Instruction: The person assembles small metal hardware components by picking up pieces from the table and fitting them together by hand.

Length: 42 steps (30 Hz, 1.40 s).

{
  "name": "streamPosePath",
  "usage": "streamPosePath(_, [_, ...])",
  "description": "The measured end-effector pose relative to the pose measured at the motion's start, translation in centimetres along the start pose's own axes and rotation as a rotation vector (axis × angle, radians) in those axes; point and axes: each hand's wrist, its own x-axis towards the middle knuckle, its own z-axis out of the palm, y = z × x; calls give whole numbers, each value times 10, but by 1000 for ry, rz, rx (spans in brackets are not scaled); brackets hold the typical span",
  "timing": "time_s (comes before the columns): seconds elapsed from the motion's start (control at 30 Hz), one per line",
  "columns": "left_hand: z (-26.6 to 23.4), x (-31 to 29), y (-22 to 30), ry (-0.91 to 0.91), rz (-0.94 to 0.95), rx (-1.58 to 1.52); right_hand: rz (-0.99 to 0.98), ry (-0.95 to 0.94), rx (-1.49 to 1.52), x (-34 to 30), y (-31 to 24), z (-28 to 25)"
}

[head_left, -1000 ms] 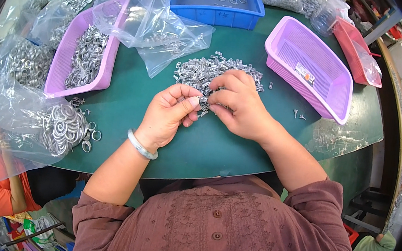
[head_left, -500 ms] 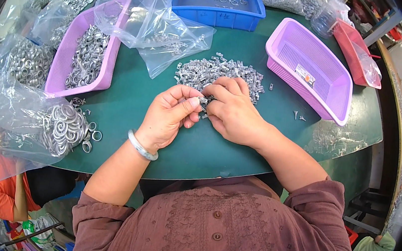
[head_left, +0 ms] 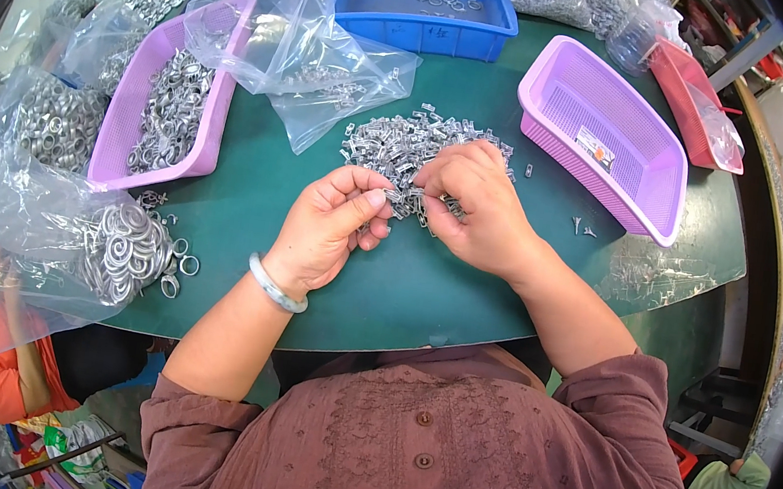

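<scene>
A heap of small silvery metal pieces (head_left: 387, 141) lies on the green tabletop in front of me. At its near left edge my left hand (head_left: 342, 211), with a pale bangle (head_left: 277, 285) on the wrist, pinches a small metal piece between thumb and forefinger. My right hand (head_left: 477, 201) is just to the right, over the heap's near side. Its fingers are curled, the thumb and fingertips closed among the pieces. Whatever they hold is too small and too covered to make out.
A purple basket (head_left: 104, 136) of metal parts and a pile of silvery rings (head_left: 128, 256) are at left. Ahead stands a blue tray (head_left: 422, 35); a second purple basket (head_left: 608, 149) and a red basket (head_left: 688, 100) are at right. A clear plastic bag (head_left: 301, 67) lies between.
My right hand has drawn slightly right, away from my left fingertips, with its fingers curling more. My left hand stays in place, still pinching the small metal piece.
</scene>
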Motion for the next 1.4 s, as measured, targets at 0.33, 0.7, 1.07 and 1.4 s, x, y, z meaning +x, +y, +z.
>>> streamPosePath(0.33, [3,2,5,-57,-31,-124,-26,84,168,0,0,2])
streamPosePath(0.7, [2,2,2,-22,-69,-55,69,78,255,-1,-7,3])
streamPosePath(1.07, [1,2,2,-97,-180,-137,51,74,288,1,-8,5])
streamPosePath(1.4, [5,1,-1,-41,-180,-63,-32,60,261,2,-9,6])
